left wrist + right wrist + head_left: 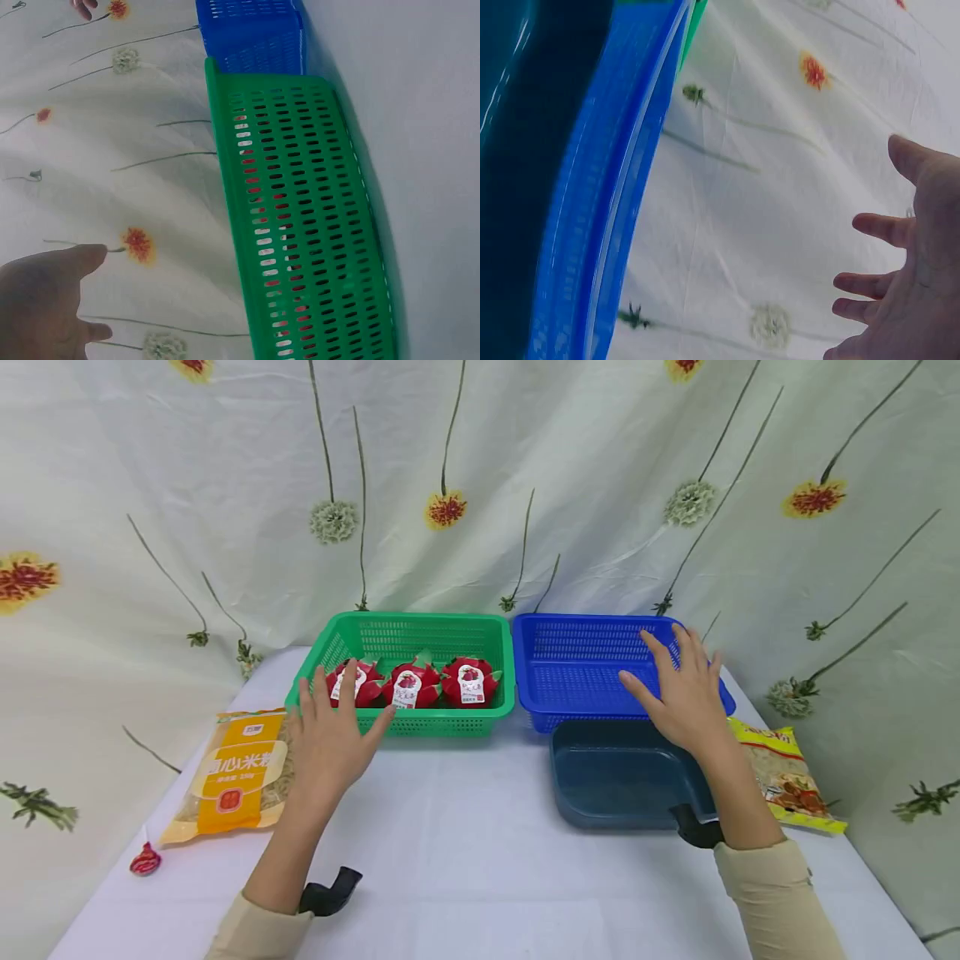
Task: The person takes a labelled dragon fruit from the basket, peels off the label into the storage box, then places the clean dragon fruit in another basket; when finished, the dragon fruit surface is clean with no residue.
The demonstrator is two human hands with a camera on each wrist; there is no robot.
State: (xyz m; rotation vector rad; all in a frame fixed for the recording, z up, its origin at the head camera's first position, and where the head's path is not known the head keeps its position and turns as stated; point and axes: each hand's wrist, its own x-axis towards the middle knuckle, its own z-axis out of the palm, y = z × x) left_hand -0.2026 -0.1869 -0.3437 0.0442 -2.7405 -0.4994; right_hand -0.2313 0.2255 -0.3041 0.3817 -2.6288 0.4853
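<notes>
My left hand (330, 747) hovers with spread fingers in front of the green basket (427, 722), overlapping its left end in the head view. Three red dragon fruits (407, 687) with white labels sit in a row inside that basket. My right hand (686, 697) is raised with fingers apart over the right part of the blue basket (577, 681). Just in front of the blue basket stands a dark teal tray (630, 777), its right side partly covered by my forearm. Both palms hold nothing, and the right wrist view shows the right fingers (881, 229) well away from the blue rim.
A yellow-orange bag of rice noodles (240, 772) lies at the left, with a small red wrapped candy (146, 860) near it. Right of the tray rests a yellow packet (787, 772), partly behind my forearm. A flower-print cloth (562, 468) hangs behind the baskets.
</notes>
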